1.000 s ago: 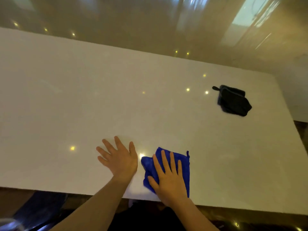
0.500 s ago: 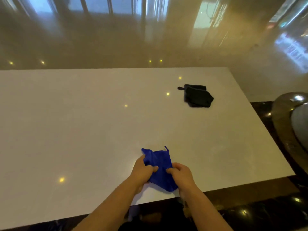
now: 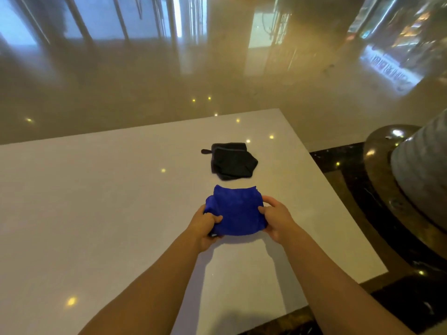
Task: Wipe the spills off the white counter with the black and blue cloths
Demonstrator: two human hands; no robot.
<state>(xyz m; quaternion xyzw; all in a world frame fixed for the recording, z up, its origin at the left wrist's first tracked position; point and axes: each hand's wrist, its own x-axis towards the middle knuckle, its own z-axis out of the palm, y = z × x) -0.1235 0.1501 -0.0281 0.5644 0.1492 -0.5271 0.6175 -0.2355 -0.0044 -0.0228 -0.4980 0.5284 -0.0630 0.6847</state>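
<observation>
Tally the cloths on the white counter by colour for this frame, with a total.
Blue cloths: 1, the blue cloth, held between the left hand and right hand.
Black cloths: 1, the black cloth, lying untouched on the white counter.
Total: 2 cloths.

Vivid blue cloth (image 3: 235, 213), black cloth (image 3: 232, 162) — plain white counter (image 3: 96, 201)

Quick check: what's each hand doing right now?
Left hand: shut on the crumpled blue microfibre cloth.
Right hand: shut on the same cloth's other side.
</observation>
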